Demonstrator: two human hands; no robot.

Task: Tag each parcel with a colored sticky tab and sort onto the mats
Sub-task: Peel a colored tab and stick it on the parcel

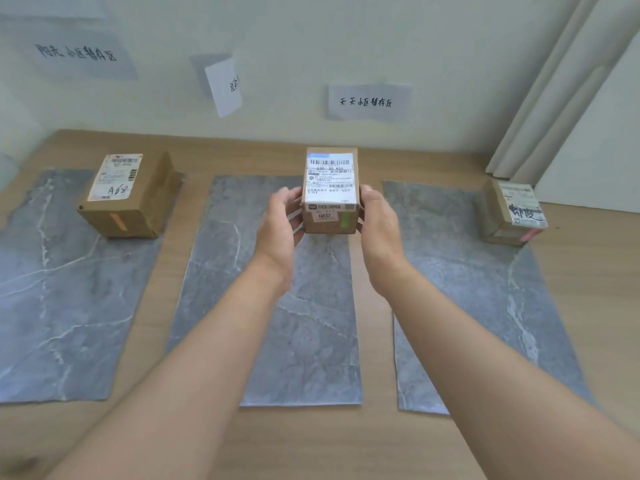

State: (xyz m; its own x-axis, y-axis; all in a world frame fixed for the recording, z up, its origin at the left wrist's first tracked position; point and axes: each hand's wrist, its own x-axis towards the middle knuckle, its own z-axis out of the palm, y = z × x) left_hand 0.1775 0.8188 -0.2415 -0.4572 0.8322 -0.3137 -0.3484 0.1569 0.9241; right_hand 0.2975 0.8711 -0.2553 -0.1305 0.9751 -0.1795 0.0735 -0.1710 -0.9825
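Observation:
A small cardboard parcel [330, 183] with a white shipping label and a green sticky tab [345, 221] on its near face is over the far end of the middle grey mat [277, 306]. My left hand [280, 223] grips its left side and my right hand [379, 223] grips its right side. Whether it touches the mat is unclear. Another parcel [128, 195] marked "A68", with an orange tab [117, 221], sits on the left mat [52, 289]. A third parcel [512, 211] with a pink tab [530, 234] sits at the far right corner of the right mat [467, 289].
The three marble-patterned mats lie side by side on a wooden table [311, 441]. Paper signs with handwriting hang on the wall behind: one on the left [79, 53], one half-peeled in the middle [225, 86], one on the right [367, 102]. A white door frame [554, 98] stands at the right.

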